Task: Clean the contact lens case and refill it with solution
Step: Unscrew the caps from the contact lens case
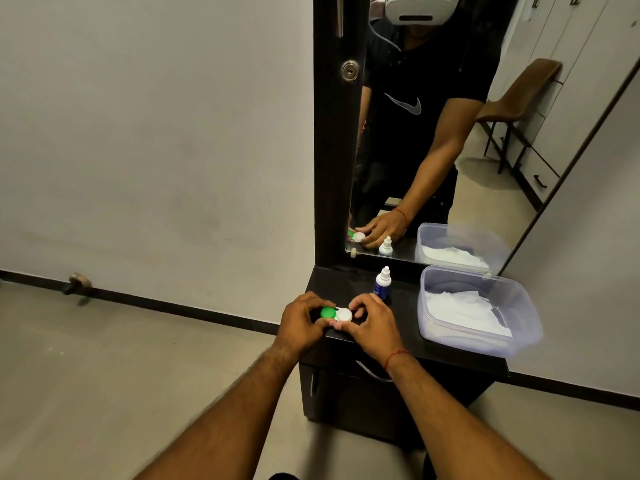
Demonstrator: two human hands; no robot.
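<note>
Fingers of both hands curl around the contact lens case (336,314) just below the frame's centre: the left hand (302,323) grips the end with the green cap (328,312), the right hand (370,322) grips the end with the white cap (344,314). Both caps are on. The case sits at the front left of a dark cabinet top (398,299). A small solution bottle (382,283) stands upright just behind the right hand. Right of it sits a clear plastic tub (478,313) with white tissue (464,311) inside.
</note>
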